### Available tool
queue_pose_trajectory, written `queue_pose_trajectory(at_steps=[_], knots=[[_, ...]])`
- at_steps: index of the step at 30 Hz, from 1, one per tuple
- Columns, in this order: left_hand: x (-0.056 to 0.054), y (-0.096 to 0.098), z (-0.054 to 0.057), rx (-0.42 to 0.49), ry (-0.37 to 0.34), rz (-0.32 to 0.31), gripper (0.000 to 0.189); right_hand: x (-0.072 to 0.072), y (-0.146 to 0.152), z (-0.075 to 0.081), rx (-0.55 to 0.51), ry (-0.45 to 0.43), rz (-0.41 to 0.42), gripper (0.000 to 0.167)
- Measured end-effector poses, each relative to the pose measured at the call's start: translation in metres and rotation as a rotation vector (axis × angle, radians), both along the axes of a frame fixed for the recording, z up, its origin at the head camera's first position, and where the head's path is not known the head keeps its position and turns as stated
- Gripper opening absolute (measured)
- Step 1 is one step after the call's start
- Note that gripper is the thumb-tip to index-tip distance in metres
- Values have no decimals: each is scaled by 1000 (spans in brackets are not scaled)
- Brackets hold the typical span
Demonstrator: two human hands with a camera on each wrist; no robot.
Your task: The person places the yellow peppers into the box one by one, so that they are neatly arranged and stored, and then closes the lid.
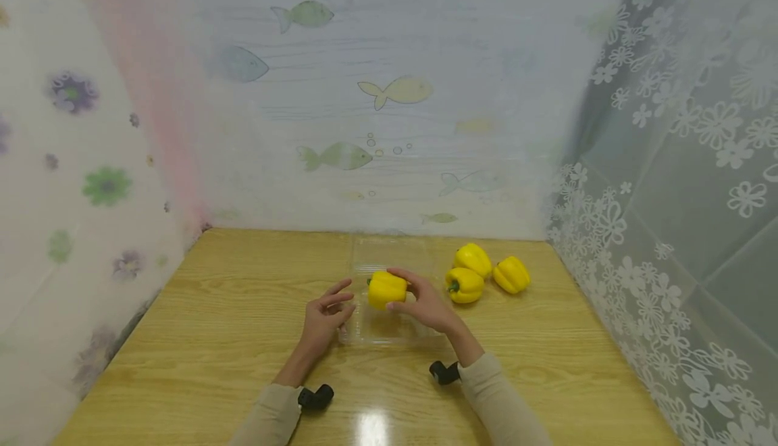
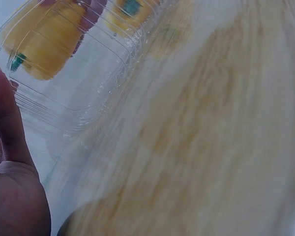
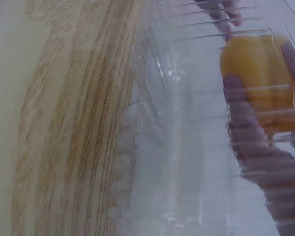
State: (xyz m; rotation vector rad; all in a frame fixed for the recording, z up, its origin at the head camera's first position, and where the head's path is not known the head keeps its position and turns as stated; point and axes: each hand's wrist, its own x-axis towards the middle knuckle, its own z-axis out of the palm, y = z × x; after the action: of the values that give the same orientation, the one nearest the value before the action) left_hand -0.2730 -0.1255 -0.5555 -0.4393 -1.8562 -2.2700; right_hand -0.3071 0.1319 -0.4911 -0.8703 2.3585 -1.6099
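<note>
My right hand [image 1: 430,307] grips a yellow bell pepper [image 1: 387,289] between thumb and fingers, its green stem pointing left. The pepper is over the near half of a clear plastic clamshell container [image 1: 398,342], whose lid [image 1: 392,253] lies folded back behind it. In the right wrist view, the pepper [image 3: 258,73] and the holding fingers [image 3: 243,110] show through the ribbed plastic wall. Beside the container's left edge is my left hand [image 1: 325,321], fingers loosely extended and holding nothing. A fingertip there appears to touch the plastic in the left wrist view.
Three more yellow bell peppers lie to the right of the container: a rear one [image 1: 473,259], a front one [image 1: 464,286] and one farther right [image 1: 511,275]. All stand on a wood-grain table [image 1: 213,311], with patterned curtains [image 1: 395,121] behind and at both sides.
</note>
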Motion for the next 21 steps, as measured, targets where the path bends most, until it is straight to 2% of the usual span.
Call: queue_pose_trajectory(at_steps=[9,21], knots=[[1,0,2,-9,-4,-4,32,-2,-9,-4,-30,-79,13,65],[1,1,2,-9,-37,-3,28,-4,-21,-10,-18,-114,16,62]])
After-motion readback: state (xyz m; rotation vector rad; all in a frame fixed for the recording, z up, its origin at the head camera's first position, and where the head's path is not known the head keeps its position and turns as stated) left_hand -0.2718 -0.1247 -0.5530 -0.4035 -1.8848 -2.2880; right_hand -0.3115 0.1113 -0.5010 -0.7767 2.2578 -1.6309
